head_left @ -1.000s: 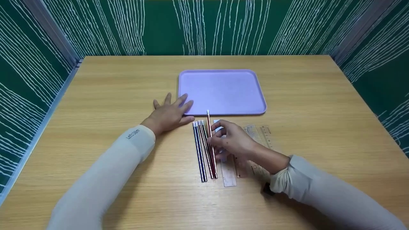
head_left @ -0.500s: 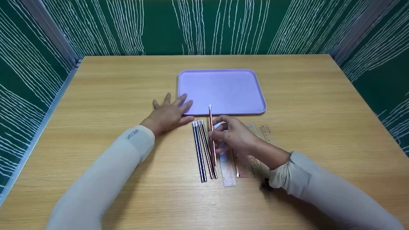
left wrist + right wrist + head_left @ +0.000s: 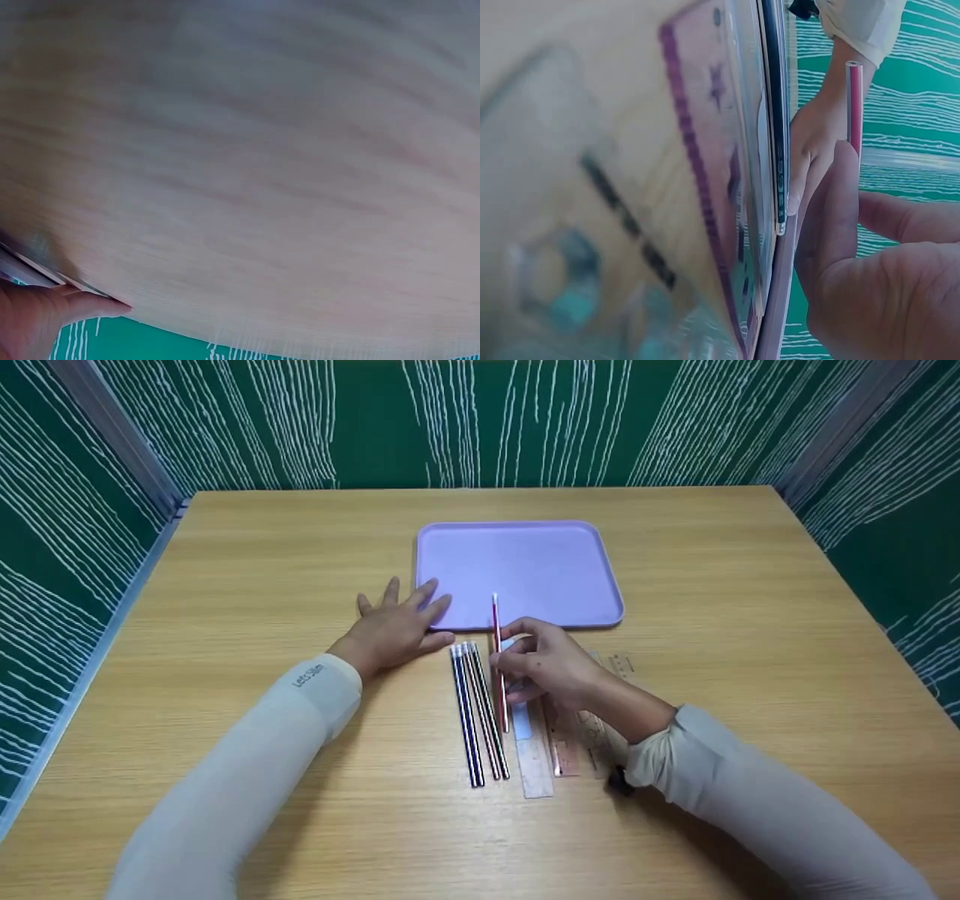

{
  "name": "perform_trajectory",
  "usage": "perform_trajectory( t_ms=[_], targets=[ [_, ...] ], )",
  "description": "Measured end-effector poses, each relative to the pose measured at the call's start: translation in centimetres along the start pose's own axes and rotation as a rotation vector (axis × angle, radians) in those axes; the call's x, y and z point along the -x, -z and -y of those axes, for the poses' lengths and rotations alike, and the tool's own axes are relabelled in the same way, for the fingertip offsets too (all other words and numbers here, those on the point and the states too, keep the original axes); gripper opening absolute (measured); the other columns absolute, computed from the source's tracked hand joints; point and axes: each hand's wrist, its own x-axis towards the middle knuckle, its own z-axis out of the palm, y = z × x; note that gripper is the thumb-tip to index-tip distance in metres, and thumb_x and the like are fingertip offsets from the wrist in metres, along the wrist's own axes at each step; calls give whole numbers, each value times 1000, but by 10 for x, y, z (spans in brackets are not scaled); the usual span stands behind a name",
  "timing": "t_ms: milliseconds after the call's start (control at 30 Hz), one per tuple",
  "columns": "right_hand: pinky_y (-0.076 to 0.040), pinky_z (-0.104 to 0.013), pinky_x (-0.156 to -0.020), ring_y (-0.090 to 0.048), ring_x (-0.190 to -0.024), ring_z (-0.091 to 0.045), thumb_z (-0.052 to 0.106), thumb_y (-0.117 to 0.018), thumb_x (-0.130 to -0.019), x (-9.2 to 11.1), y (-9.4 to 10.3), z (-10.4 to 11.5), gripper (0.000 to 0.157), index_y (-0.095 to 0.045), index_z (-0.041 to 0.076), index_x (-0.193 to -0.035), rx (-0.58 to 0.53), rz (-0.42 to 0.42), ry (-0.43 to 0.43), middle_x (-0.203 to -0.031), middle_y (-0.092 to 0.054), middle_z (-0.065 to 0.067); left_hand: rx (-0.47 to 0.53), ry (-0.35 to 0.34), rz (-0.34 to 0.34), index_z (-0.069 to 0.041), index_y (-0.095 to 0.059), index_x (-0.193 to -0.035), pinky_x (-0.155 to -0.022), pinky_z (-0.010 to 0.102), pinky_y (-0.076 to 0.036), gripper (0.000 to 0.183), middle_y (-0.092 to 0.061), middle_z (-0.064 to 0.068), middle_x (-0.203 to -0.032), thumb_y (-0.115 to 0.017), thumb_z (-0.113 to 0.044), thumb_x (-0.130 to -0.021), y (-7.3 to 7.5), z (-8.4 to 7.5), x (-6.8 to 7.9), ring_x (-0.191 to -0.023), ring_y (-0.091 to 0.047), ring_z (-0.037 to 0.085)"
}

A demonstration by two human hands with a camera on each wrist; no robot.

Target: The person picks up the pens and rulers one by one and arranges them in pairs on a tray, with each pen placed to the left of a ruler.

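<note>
Running near to far, the red pencil (image 3: 501, 682) sits in the grasp of the right hand (image 3: 551, 664), just right of the other pencils. Its long axis follows theirs roughly, with the far end leaning a little left. The pale-tipped end points to the far side, and from the head view it overlaps the near part of the purple tray (image 3: 525, 570); the other end points to the near side. In the right wrist view the pencil's near end stands apart from the tabletop, so it is held above the surface.

The right thumb and fingers pinch the pencil along its middle. Just left of it lie two dark blue pencils (image 3: 468, 720) and, beside them, some striped pencils (image 3: 487, 720), all with silvery ends to the far side and long axes slanting from far left to near right.

Under and near the right hand, a clear ruler (image 3: 537, 769) lies lengthwise near to far. To its right come a pinkish ruler (image 3: 568, 763) and a transparent template (image 3: 594, 739), both partly hidden by the hand and forearm.

The left hand (image 3: 394, 631) grasps nothing: it rests with fingers spread across the tray's near left corner, two fingers over the tray, the thumb pointing right toward the pencils' far ends.

Pale sleeves (image 3: 247, 757) cover both arms. All this is on a wooden table (image 3: 300, 540), with green walls (image 3: 375, 427) streaked in white beyond it.
</note>
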Motion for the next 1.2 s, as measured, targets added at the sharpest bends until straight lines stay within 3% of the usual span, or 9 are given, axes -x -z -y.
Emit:
perform_trajectory(
  t_ms=[633, 900, 1200],
  targets=[
    [-64, -41, -72, -65, -82, -21, 12, -71, -96, -19, 6, 13, 52, -46, 2, -140, 4, -16, 37, -106, -61, -12, -3, -10, -4, -39, -16, -164, -108, 87, -4, 79, -2, -4, -174, -27, -79, -96, 0, 1, -2, -154, 0, 56],
    [-64, -39, -67, -65, -78, -19, 11, -71, -96, -29, 4, 21, 49, -48, 3, -139, 20, -31, 56, -101, -62, -11, -6, -8, -7, -40, -16, -164, -107, 88, -6, 79, -3, -4, -174, -28, -80, -96, -1, 1, -2, -154, 0, 56],
    [-64, -36, -67, -67, -84, -22, 13, -71, -96, -39, 2, 33, 50, -48, 6, -140, 34, -35, 44, -111, -62, -14, -12, 2, -6, -40, -17, -163, -107, 88, -5, 80, -3, -4, -174, -26, -81, -95, -2, 2, -3, -154, 1, 57]
  ],
)
